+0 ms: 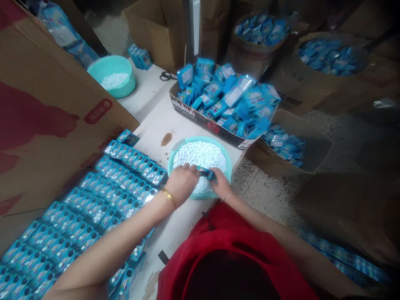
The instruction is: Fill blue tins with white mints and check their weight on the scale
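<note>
Above a turquoise basin [171, 160] of small white pellets [200, 153], both hands meet at a small blue box [205, 172]. My left hand [181, 184] is closed at the box's left end, its fingertips partly hidden. Thumb and fingers of my right hand [221, 184] pinch the right end. To the left, rows of similar blue boxes [93, 183] stand close together, many showing white pellets and a dark round hole on top.
Behind the basin, an open carton [200, 118] is heaped with blue packs [231, 96]. A second turquoise basin [126, 85] and scissors [168, 76] lie farther back on the table. A large cardboard box [56, 104] rises at left. More filled cartons [290, 166] stand on the right.
</note>
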The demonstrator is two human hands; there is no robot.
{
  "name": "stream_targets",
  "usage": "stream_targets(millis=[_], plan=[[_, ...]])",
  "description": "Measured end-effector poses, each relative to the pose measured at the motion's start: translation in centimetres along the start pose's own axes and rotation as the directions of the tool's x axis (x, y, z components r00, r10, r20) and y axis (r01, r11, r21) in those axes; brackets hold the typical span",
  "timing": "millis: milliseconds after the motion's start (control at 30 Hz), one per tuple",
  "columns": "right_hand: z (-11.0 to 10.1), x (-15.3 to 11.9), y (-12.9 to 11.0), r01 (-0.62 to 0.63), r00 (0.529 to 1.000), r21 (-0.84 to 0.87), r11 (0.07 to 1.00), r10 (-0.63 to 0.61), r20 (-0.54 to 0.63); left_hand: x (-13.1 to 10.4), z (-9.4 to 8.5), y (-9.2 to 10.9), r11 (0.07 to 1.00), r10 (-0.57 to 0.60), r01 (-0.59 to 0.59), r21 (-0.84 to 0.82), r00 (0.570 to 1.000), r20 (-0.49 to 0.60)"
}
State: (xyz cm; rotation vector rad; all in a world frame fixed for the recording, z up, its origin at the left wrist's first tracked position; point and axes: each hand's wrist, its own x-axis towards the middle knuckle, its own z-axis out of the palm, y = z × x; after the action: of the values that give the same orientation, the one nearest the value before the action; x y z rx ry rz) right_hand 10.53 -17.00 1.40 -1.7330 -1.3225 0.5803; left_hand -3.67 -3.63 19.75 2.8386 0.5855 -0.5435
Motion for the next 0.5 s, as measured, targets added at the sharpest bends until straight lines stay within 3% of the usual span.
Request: stream_targets(millis=[100,167,233,367,500], plan=[[-0.6,-0.5,0.1,-0.02,1.0,-0.011,1.0,0.02,-0.022,0.7,2.9,-3.2,0.994,-0.086,0.08,-0.071,0.994,-0.072],[-1.1,-0.9,-0.2,-0.038,0.998,-0.012,0.999,0.037,-0.046,1.9,6.2,-5.3,0.975,-0.136,0.129,-0.183,0.99,-0.023],[-1.6,-1.3,-0.7,-0.064,0.995,-0.012,0.998,0.063,-0.074,3.5,9.8,-6.1,0.961,-0.111,0.117,-0.252,0.993,0.039],[-2.1,-1.9,-1.3,-0.103,0.989,-0.004,0.995,0.102,-0.111,6.5,15.5,-4.3,0.919,0.015,0.013,-0.393,0.998,0.067],[-2.4,-1.8,-1.4,-0.13,0.979,0.02,0.991,0.131,-0.157,7.9,17.8,-2.1,0.838,0.105,-0.086,-0.539,0.994,0.004]])
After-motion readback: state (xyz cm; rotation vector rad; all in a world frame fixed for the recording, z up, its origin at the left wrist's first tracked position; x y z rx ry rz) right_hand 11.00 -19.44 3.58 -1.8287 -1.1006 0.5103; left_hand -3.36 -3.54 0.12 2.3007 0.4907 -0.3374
